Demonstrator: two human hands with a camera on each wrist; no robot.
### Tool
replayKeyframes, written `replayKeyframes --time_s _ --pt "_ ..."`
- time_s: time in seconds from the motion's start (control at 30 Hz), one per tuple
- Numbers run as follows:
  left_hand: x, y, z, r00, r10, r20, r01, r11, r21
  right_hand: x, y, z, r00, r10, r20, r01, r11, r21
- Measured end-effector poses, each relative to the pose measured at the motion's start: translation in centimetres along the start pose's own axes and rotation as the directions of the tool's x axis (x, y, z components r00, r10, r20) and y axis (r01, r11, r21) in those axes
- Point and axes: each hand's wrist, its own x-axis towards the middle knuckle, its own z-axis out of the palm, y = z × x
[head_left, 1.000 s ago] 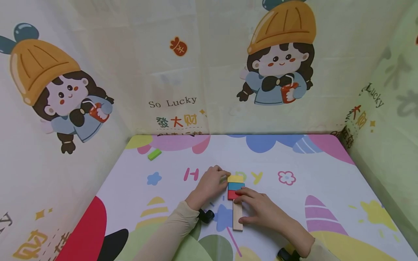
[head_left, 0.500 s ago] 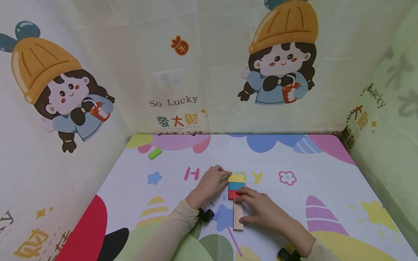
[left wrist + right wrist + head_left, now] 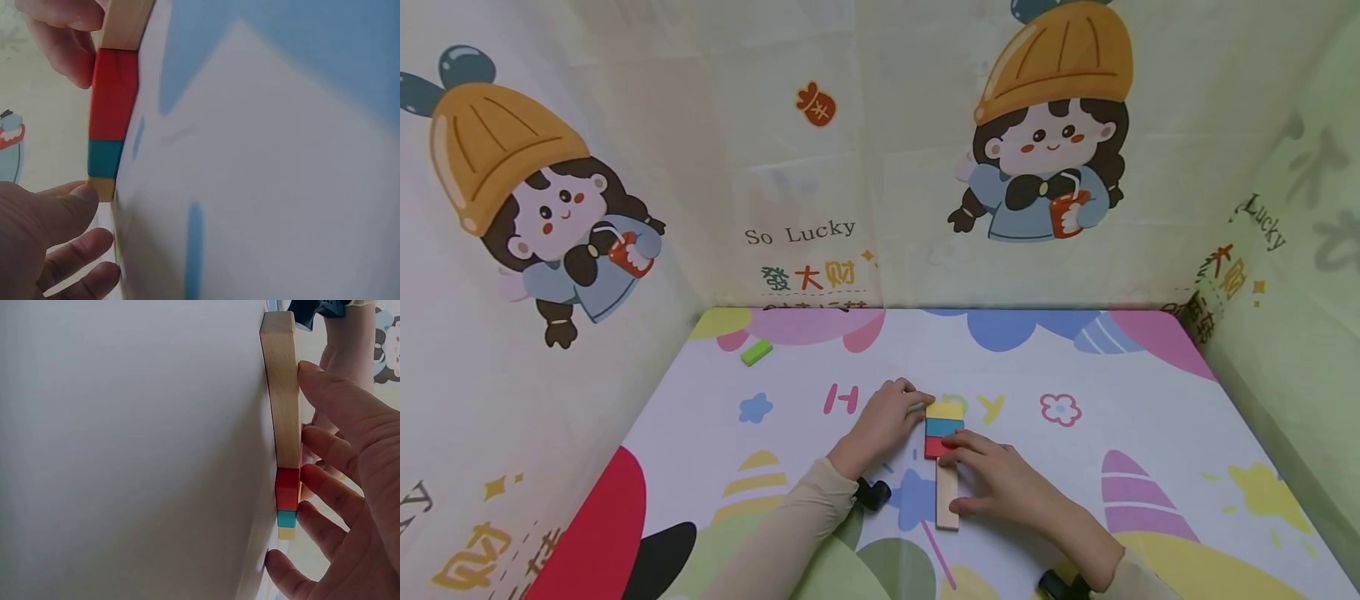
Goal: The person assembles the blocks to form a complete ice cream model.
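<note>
Four-sided wooden blocks lie in a line, end to end, on the printed tabletop: a yellow block (image 3: 944,410) farthest off, then a blue block (image 3: 943,427), a red block (image 3: 933,448) and a long plain wooden block (image 3: 947,500) nearest. My left hand (image 3: 882,421) is at the yellow block's left side, its thumb and forefinger touching that end. Over the right side of the row lies my right hand (image 3: 1003,483), fingertips on the red block and the thumb resting on the plain one. Its fingers are spread and loosely bent in the right wrist view.
A green block (image 3: 756,352) lies apart at the back left of the tabletop (image 3: 865,358). Printed cloth (image 3: 910,167) rises behind and at both sides. Black wrist cameras (image 3: 874,496) are strapped under the sleeves.
</note>
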Motion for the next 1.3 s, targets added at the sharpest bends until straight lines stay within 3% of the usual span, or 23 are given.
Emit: replayKeyframes --time_s 0.7,1.0,1.3 --pt "-0.3 -1.0 0.5 1.0 -0.005 -0.028 0.003 0.998 -0.064 -0.1 0.3 0.1 1.0 -0.003 -0.012 0.003 1.0 0.005" --pt "-1.2 -4.2 -0.4 0.994 -0.012 -0.112 0.008 0.999 -0.034 -0.1 0.2 0.0 1.0 -0.022 -0.022 0.022 1.0 0.003" --pt "-2.3 -7.9 -3.0 0.994 -0.053 -0.092 0.055 0.998 0.018 -0.2 0.1 0.0 1.0 -0.022 -0.019 0.022 1.0 0.009"
